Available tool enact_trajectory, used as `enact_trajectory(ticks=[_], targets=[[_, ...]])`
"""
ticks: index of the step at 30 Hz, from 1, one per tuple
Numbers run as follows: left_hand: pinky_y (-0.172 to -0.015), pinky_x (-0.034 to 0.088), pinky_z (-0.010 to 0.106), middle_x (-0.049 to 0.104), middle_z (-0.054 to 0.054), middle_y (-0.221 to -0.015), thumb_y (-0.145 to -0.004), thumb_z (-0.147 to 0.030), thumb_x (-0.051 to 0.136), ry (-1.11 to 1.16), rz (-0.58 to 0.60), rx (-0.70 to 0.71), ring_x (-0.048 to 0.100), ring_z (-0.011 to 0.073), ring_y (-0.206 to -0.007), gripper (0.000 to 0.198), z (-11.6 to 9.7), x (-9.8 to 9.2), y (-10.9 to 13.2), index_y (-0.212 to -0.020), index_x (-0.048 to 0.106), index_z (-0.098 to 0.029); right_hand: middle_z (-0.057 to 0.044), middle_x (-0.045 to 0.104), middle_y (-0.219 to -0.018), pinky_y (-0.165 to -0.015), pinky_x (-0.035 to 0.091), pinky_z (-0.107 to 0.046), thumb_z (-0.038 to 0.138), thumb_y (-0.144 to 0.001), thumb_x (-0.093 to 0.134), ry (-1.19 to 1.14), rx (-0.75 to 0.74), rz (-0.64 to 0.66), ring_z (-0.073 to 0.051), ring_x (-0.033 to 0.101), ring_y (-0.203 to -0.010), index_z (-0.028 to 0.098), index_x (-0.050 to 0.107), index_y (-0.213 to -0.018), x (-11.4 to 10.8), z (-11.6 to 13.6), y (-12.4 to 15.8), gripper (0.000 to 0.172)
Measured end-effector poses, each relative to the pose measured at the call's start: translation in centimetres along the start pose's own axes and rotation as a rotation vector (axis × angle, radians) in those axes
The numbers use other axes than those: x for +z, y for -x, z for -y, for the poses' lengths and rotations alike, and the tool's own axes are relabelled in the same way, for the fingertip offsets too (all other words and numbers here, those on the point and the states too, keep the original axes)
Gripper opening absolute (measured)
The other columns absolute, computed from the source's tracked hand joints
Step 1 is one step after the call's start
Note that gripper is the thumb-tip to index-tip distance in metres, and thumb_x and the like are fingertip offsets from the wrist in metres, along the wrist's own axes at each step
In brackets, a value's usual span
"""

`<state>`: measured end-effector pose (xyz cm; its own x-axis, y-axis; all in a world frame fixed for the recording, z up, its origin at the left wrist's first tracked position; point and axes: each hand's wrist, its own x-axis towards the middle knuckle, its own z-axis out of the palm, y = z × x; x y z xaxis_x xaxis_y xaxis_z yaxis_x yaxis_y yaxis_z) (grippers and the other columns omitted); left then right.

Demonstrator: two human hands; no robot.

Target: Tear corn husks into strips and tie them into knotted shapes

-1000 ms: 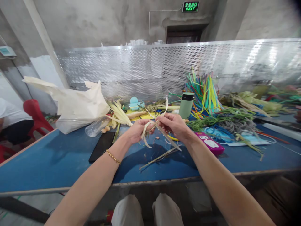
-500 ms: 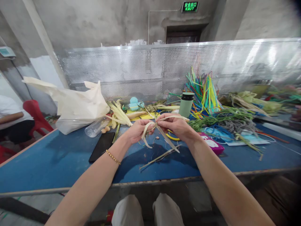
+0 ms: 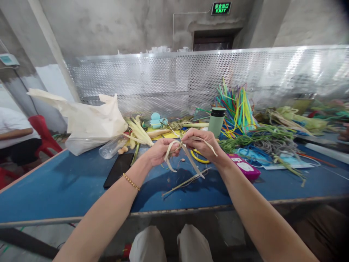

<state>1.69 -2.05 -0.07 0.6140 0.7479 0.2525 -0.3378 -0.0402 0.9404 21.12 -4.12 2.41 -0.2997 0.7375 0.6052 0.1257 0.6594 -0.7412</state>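
My left hand [image 3: 163, 151] pinches pale, flat strips that look like corn husk [image 3: 169, 160], one end curling down below the fingers. Close on its right, my right hand [image 3: 200, 141] has its fingertips closed on the same husk strips, near where they cross. One strip bends over the right hand's knuckles, and another hangs slanting down between the hands. The crossing itself is partly covered by the fingers. Under the hands, thin dry stalks [image 3: 182, 183] lie on the blue table [image 3: 81, 196]. A yellow ring [image 3: 199, 157] rests just below my right hand.
To the left are a white plastic bag [image 3: 92, 122], a clear bottle [image 3: 110, 147] and a black phone [image 3: 118, 170]. A green canister [image 3: 216, 123], colourful strips [image 3: 238, 109], green stems [image 3: 251, 136] and a magenta packet [image 3: 244, 166] lie right. A person [image 3: 15, 127] sits far left.
My right hand has tilted slightly, and the strip over it now droops down to the right instead of lying nearly level. The hanging strip has shifted a little left. My left hand is almost still.
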Motion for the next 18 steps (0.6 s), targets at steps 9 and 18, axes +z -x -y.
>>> enact_trajectory(ticks=[9,18], targets=[[-0.057,0.037,0.023,0.055,-0.001,-0.057,-0.061,-0.038,0.089,0.012,-0.025,-0.01,0.047,0.0064,-0.052,0.038,-0.1,0.1,0.1,-0.071,0.066,-0.01,-0.005,0.065,-0.082,-0.057,0.044,-0.029,0.038,-0.075,0.078,-0.066,0.002,0.055,-0.015,0.053,-0.064,0.023,0.077,-0.073,-0.5,0.3,0.2,0.015],[-0.054,0.036,0.022,0.054,-0.003,-0.057,-0.057,-0.033,0.091,0.073,-0.067,0.005,0.048,0.0059,-0.051,0.038,-0.3,0.3,0.0,-0.07,0.063,-0.011,-0.007,0.072,-0.085,-0.073,0.051,-0.037,0.024,-0.072,0.069,0.04,0.112,-0.31,-0.02,0.064,-0.078,0.019,0.076,-0.072,-2.7,-1.3,-0.6,0.008]])
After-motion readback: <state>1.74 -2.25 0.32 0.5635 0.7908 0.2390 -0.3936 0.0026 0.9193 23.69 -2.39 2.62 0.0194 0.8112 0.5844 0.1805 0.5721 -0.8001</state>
